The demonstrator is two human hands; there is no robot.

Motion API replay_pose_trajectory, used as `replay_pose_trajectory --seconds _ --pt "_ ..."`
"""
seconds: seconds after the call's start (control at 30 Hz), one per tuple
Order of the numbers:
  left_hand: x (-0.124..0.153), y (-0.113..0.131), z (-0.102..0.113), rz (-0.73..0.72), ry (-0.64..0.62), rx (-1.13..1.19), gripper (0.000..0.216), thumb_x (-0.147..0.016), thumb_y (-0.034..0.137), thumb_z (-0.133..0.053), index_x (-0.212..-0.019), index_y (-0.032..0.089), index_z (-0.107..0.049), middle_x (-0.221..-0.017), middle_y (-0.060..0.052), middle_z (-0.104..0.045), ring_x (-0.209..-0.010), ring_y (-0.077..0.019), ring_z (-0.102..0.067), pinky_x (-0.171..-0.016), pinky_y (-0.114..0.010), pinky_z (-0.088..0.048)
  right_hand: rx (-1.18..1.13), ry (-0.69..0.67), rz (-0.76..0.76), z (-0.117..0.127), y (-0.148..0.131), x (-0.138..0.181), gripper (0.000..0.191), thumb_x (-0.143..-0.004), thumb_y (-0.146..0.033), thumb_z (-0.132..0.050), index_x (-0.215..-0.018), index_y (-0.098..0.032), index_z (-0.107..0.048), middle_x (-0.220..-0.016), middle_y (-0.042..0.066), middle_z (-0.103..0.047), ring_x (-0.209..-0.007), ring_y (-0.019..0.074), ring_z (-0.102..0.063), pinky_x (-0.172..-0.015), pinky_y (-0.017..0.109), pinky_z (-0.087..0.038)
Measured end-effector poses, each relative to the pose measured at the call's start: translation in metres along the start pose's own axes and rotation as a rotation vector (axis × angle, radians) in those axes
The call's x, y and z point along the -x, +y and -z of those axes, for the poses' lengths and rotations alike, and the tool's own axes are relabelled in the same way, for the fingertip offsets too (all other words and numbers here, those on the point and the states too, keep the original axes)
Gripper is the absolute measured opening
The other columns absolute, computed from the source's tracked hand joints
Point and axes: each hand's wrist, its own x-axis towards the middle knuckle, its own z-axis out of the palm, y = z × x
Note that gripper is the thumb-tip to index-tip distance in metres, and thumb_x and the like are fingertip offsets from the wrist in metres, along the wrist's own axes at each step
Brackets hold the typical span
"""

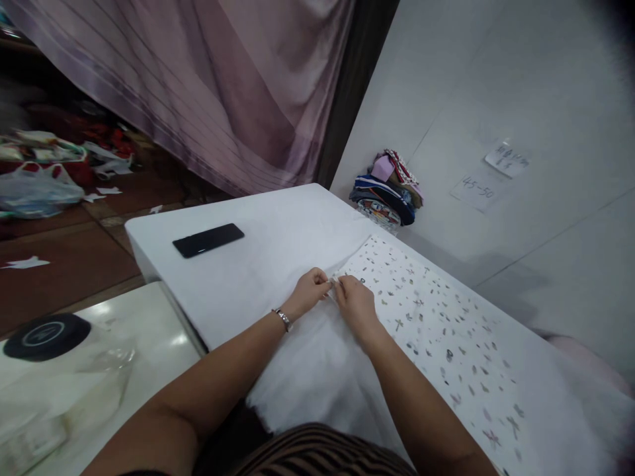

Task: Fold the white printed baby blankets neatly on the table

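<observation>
Both hands meet near the middle of a white table, fingertips close together at the edge of the fabric. My left hand (311, 291), with a metal bracelet on its wrist, pinches a bit of thin white fabric (317, 367). Beside it, my right hand (355, 303) pinches the same cloth at the corner of a printed sheet (431, 317). That sheet is white with small scattered dark and golden motifs, and it stretches along the right side under my right forearm. The white fabric hangs toward my lap. What exactly lies between the fingertips is too small to make out.
A black phone (208, 240) lies on the white table (278, 218). Folded cloths (385, 188) are stacked by the wall at the far edge. To the left stand a lower cream surface with a round black object (47, 336) and plastic bags (40, 188) on the floor. A pink curtain (238, 86) hangs behind.
</observation>
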Motion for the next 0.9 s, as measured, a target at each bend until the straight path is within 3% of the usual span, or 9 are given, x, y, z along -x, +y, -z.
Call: replay_pose_trajectory --seconds 0.17,0.37,0.5,0.67,0.9 --pt "-0.001 -0.001 -0.001 0.010 0.024 0.029 0.014 -0.063 0.015 -0.060 -0.071 0.017 -0.049 -0.057 0.006 -0.051 -0.048 -0.0079 -0.050 -0.046 -0.019 -0.045 0.057 0.208 -0.046 0.010 0.009 0.000 0.025 -0.096 -0.029 -0.035 -0.096 -0.019 -0.059 -0.090 0.006 -0.063 -0.084 0.0181 -0.057 -0.068 0.027 -0.037" --pt "0.001 0.002 -0.001 0.018 -0.014 0.110 0.013 -0.064 0.016 -0.060 -0.070 0.017 -0.048 -0.058 0.006 -0.052 -0.051 -0.0088 -0.055 -0.052 -0.022 -0.050 0.075 -0.027 0.075 0.005 -0.001 0.003 0.020 -0.095 -0.024 -0.041 -0.085 -0.021 -0.058 -0.087 0.004 -0.063 -0.083 0.0175 -0.056 -0.066 0.027 -0.037" --pt "0.003 0.002 0.001 0.033 -0.036 0.171 0.013 -0.066 0.018 -0.059 -0.073 0.017 -0.048 -0.061 0.004 -0.056 -0.054 -0.0100 -0.059 -0.055 -0.023 -0.051 -0.021 -0.009 0.053 -0.004 -0.004 0.007 0.018 -0.095 -0.023 -0.040 -0.094 -0.021 -0.059 -0.095 0.004 -0.062 -0.092 0.0169 -0.055 -0.071 0.026 -0.038" --pt "0.003 0.004 0.004 0.047 -0.049 0.192 0.015 -0.066 0.017 -0.059 -0.077 0.017 -0.048 -0.061 0.004 -0.056 -0.053 -0.0097 -0.058 -0.054 -0.023 -0.052 -0.032 -0.024 0.030 -0.007 -0.003 0.008 0.020 -0.095 -0.023 -0.039 -0.096 -0.021 -0.059 -0.096 0.005 -0.061 -0.088 0.0175 -0.056 -0.069 0.027 -0.040" --pt "0.001 0.004 0.009 0.102 -0.061 0.105 0.030 -0.068 0.036 -0.070 -0.079 0.017 -0.049 -0.065 0.002 -0.059 -0.056 -0.0117 -0.059 -0.051 -0.024 -0.052 -0.007 -0.074 0.034 -0.015 -0.011 0.009 0.022 -0.093 -0.020 -0.038 -0.100 -0.017 -0.059 -0.096 0.008 -0.060 -0.088 0.0203 -0.055 -0.070 0.030 -0.043"
